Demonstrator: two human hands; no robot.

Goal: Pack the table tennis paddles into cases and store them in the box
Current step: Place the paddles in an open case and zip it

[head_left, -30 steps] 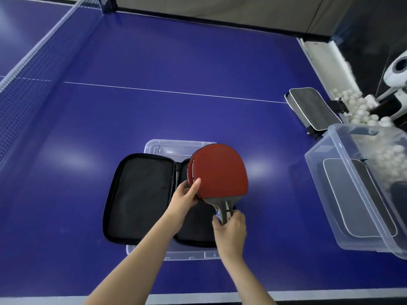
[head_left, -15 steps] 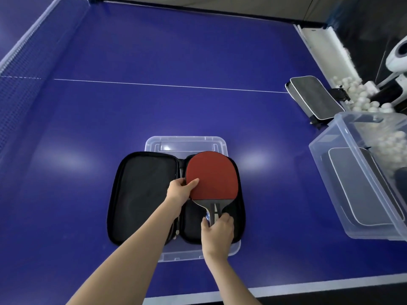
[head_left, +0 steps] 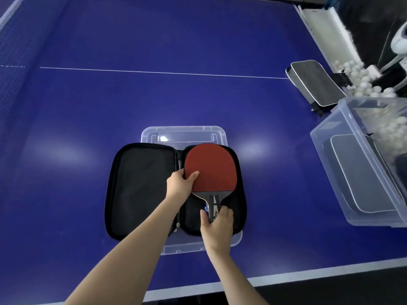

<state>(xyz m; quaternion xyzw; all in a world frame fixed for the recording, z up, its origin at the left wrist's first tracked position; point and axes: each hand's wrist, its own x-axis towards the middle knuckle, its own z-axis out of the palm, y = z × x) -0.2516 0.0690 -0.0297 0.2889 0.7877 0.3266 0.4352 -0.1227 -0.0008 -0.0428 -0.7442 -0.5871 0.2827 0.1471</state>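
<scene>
A red-faced paddle (head_left: 212,167) lies in the right half of an open black case (head_left: 141,186), which rests on a clear plastic lid (head_left: 182,134). My left hand (head_left: 179,186) grips the blade's left edge, thumb on the red rubber. My right hand (head_left: 217,222) holds the paddle's handle at the case's near end. At the right stands a clear box (head_left: 326,150) with a zipped grey case (head_left: 361,175) lying inside it. Another zipped grey case (head_left: 315,82) lies on the table behind the box.
All of this sits on a blue table tennis table (head_left: 154,95); its net (head_left: 8,69) runs along the left. Several white balls (head_left: 361,78) are piled at the far right beside a white machine (head_left: 399,38). The table's near edge (head_left: 308,276) is close to me.
The paddle has come down from a raised tilt and now lies flat in the case's right half. Both hands keep their hold on it. My view has moved closer.
</scene>
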